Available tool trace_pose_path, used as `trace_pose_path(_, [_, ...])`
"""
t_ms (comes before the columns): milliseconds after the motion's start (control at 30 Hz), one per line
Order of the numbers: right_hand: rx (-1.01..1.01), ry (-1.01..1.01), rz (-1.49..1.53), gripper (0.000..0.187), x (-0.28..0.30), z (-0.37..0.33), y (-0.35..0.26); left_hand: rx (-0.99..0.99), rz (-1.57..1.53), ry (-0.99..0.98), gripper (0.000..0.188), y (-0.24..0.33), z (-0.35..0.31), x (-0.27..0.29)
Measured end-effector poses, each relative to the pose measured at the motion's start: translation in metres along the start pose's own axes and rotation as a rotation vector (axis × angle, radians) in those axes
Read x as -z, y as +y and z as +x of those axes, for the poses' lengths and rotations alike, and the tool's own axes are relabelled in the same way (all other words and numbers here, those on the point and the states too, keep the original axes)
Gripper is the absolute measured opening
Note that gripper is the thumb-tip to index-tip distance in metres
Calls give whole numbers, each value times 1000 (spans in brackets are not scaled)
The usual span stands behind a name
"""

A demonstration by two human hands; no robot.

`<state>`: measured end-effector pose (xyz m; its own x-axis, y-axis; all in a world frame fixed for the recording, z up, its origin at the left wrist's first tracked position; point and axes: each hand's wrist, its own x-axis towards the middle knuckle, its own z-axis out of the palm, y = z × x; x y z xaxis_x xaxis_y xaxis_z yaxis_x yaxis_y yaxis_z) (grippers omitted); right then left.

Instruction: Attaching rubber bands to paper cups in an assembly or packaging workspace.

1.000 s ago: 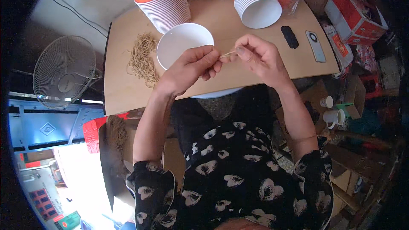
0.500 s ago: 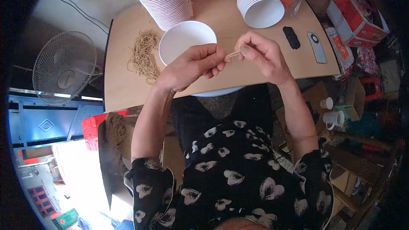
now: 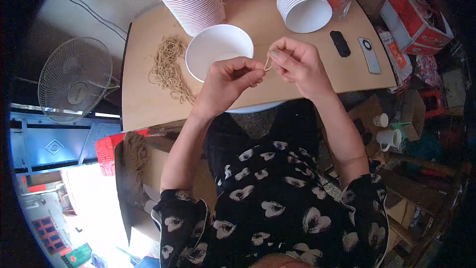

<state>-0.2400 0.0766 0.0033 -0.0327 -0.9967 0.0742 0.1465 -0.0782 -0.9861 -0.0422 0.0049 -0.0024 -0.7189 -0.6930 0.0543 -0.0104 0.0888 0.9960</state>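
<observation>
A short piece of thin tan cord [image 3: 267,64] stretches between my two hands in front of the white paper tub [image 3: 213,44]. My left hand [image 3: 228,82] pinches one end between thumb and fingertips, just at the tub's near edge. My right hand [image 3: 301,69] is closed on the other end, with thumb pressed to the forefinger. The cord bends in a small V between the fingertips; how it is joined is too small to tell. A loose tangled pile of the same tan cord [image 3: 171,67] lies on the table left of the tub.
On the wooden table [image 3: 144,99] stands a tall stack of orange and white paper tubs [image 3: 193,5]. Another stack [image 3: 305,15] lies on its side. A black flat object [image 3: 339,43] and a phone [image 3: 369,55] rest at right. A fan [image 3: 77,82] stands left.
My fingertips have shifted, and the cord, once nearly straight, now bends upward toward my right hand. My left hand has turned slightly and moved a little right and nearer me.
</observation>
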Motion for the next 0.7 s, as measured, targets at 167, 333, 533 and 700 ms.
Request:
trace_pose_path(167, [126, 11, -101, 18, -7, 0, 1, 6, 17, -19, 14, 3, -1, 5])
trace_pose_path(333, [196, -26, -372, 19, 1, 0, 0, 37, -75, -47, 16, 4, -2, 11])
trace_pose_path(533, [286, -48, -349, 20, 5, 2, -2, 90, -129, -108, 19, 7, 0, 15])
trace_pose_path(700, [254, -44, -269, 18, -1, 1, -5, 72, -162, -86, 19, 3, 1, 16])
